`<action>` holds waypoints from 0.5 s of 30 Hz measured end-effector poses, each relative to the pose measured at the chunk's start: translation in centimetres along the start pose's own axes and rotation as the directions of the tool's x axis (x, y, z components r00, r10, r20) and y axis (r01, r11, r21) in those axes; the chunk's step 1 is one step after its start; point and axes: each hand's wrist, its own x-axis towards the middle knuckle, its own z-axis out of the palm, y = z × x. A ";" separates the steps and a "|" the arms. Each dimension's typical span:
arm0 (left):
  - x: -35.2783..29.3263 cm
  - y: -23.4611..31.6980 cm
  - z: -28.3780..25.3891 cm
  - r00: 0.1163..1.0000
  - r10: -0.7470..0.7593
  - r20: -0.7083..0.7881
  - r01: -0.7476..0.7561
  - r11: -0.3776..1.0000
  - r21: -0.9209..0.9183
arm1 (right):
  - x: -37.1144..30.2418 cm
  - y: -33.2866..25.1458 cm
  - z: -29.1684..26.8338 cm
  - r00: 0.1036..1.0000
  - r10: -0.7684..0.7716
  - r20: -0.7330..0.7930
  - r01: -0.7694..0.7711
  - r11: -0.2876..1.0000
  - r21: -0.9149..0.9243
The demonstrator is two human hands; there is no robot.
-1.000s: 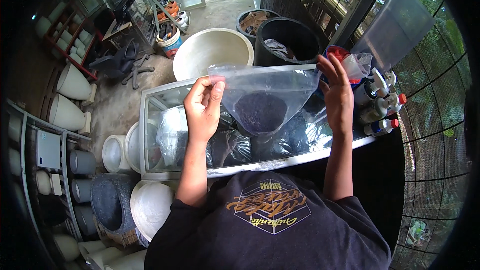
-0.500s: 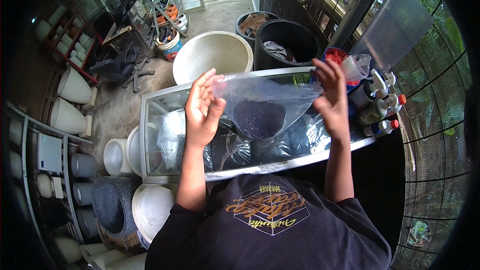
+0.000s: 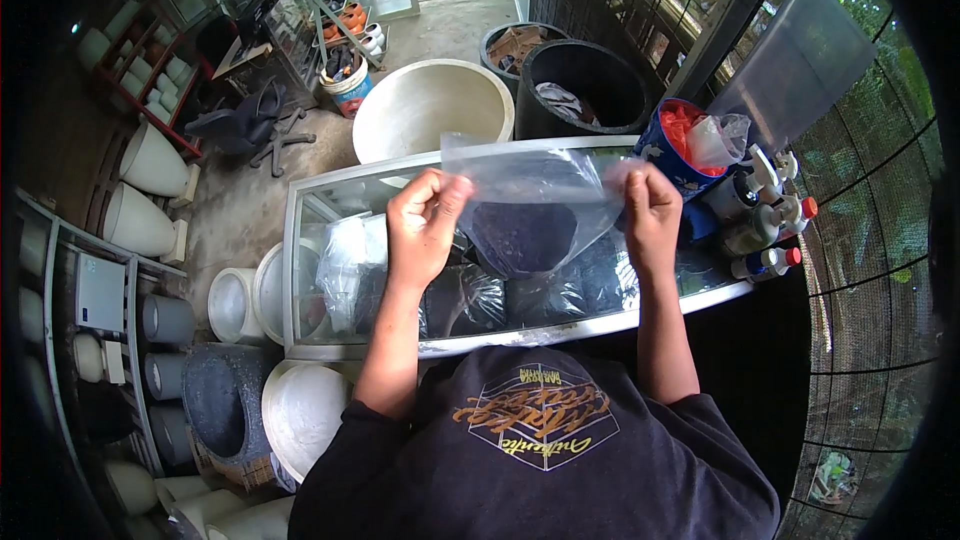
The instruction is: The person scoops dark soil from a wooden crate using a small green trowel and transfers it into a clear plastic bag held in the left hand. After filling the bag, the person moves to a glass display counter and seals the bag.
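Observation:
A clear plastic bag with dark, soil-like material in its lower part is stretched between my hands above the glass-topped table. My left hand pinches the bag's upper left edge between thumb and fingers. At the upper right edge, my right hand pinches the plastic the same way. The upper part of the bag lies flat and taut between them. Several filled dark bags show in the glass table beneath, with crumpled clear plastic to their left.
Beyond the glass table stand a large cream pot and a black pot. A blue bucket with red plastic and several bottles crowd its right end. Pots, including a dark grey one, stand at the left.
My hands have gone from spread fingers beside the bag to pinching its upper corners. The bag's top edge is now pulled straighter and flatter. The view has shifted slightly.

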 end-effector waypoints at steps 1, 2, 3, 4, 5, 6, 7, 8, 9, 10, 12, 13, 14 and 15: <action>0.2 0.8 0.0 0.998 -0.013 -0.056 0.011 1.000 -0.026 | 0.4 -0.9 0.3 0.999 -0.007 -0.032 0.008 0.999 0.047; 0.5 1.2 -0.4 0.996 0.034 -0.087 -0.032 0.999 0.017 | 1.5 -1.6 0.1 0.988 -0.146 0.044 0.143 0.988 0.065; 1.0 1.7 -0.6 0.993 0.054 -0.107 -0.066 0.992 -0.107 | 1.5 -2.4 -0.1 0.994 -0.064 0.091 0.050 0.987 0.155; 1.5 2.9 -0.5 0.992 0.062 -0.111 -0.079 0.985 -0.156 | 1.6 -2.7 -0.3 0.991 -0.079 0.106 0.067 0.991 0.118; 1.6 3.2 -0.3 0.994 0.053 -0.092 -0.068 0.982 -0.174 | 1.7 -2.7 -0.5 0.988 -0.094 0.122 0.084 0.993 0.081; 1.6 3.5 -0.1 0.997 0.042 -0.072 -0.055 0.980 -0.192 | 1.5 -2.3 -0.6 0.979 -0.100 0.176 0.088 0.993 0.075; 1.1 3.1 0.2 0.999 0.017 -0.030 -0.022 0.983 -0.181 | 1.2 -2.0 -0.7 0.967 -0.110 0.230 0.097 0.993 0.069; 0.7 2.5 0.2 1.000 -0.012 0.009 0.014 0.986 -0.166 | 0.9 -2.4 -0.4 0.955 -0.043 0.292 0.031 0.999 0.045; 0.5 1.3 -0.5 0.989 -0.070 0.127 0.076 0.996 -0.042 | 0.9 -1.6 -0.5 0.956 -0.110 0.272 0.132 0.989 -0.063; 0.4 0.7 -1.0 0.991 -0.029 0.129 0.026 0.999 0.023 | 0.7 -2.0 0.0 0.982 -0.062 0.179 0.069 0.997 -0.031; 0.3 0.2 -1.2 0.996 0.053 0.077 -0.057 0.997 0.054 | 0.6 -1.9 0.4 0.985 -0.100 0.143 0.106 0.994 -0.034; 0.6 1.1 -0.6 0.996 0.091 0.021 -0.091 0.996 0.020 | 0.7 -2.0 0.8 0.983 -0.143 0.118 0.142 0.990 0.018; 0.9 2.0 -0.3 0.991 0.132 -0.039 -0.132 0.991 -0.008 | 0.9 -2.4 1.6 0.977 -0.191 0.094 0.184 0.980 0.075; 1.0 2.5 -0.4 0.990 0.115 -0.077 -0.117 0.993 -0.024 | 1.2 -2.8 2.1 0.970 -0.236 0.066 0.226 0.965 0.131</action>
